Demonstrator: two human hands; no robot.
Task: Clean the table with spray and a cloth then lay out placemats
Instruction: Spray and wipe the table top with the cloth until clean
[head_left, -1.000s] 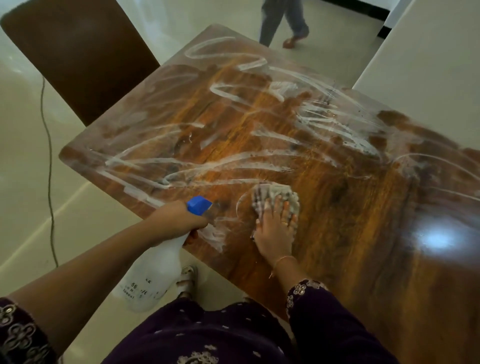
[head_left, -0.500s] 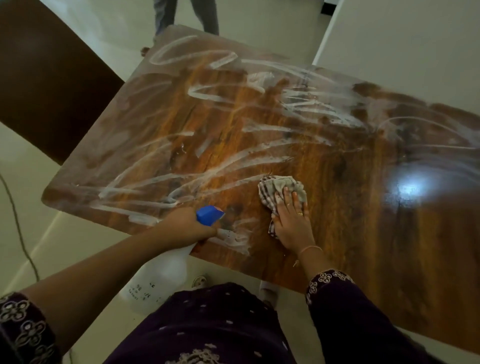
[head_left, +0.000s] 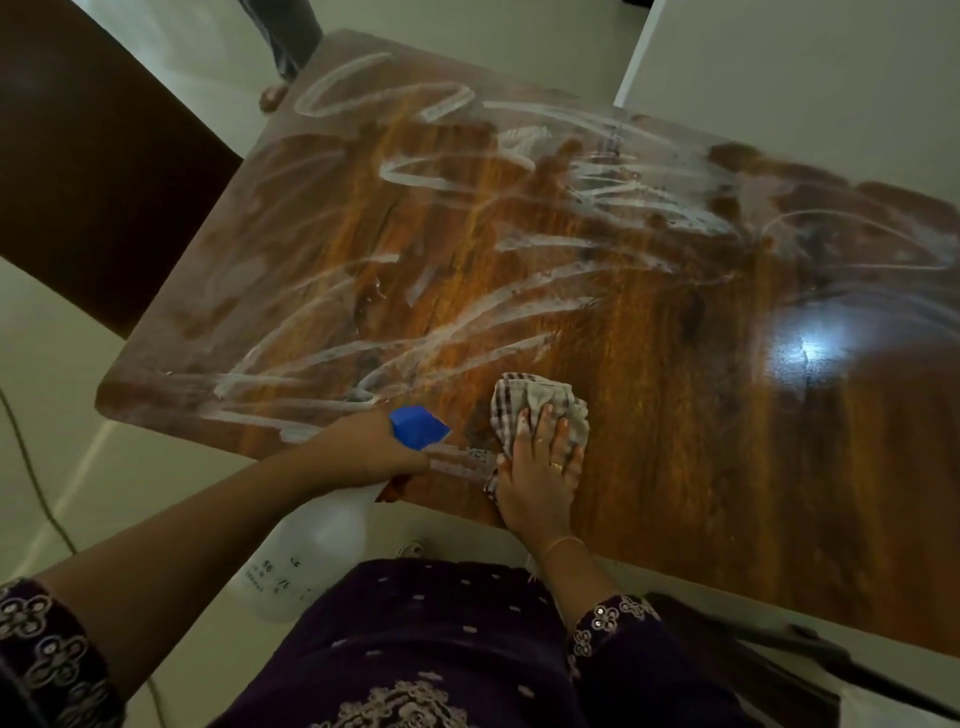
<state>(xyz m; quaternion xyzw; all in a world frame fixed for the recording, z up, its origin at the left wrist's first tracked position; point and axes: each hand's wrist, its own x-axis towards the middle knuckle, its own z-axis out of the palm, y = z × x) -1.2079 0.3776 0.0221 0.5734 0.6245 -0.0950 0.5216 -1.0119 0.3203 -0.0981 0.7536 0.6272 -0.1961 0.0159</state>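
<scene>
The glossy brown wooden table (head_left: 649, 364) is streaked with white foamy smears over its left and far parts. My right hand (head_left: 540, 473) lies flat on a crumpled checked cloth (head_left: 535, 405), pressing it on the table near the front edge. My left hand (head_left: 374, 447) grips a white spray bottle (head_left: 306, 561) with a blue nozzle (head_left: 418, 426); the bottle hangs below the table's front edge, its neck hidden by my hand. No placemats are in view.
A dark brown chair (head_left: 93, 171) stands at the table's left. A person's legs and foot (head_left: 283, 52) show beyond the far edge. A white wall or cabinet (head_left: 805, 73) rises at the far right. A thin cable (head_left: 36, 488) runs across the pale floor at left.
My right hand has wiped the cloth to the right along the front edge. The left hand with the bottle has kept its grip. The person at the far end has shifted left in view.
</scene>
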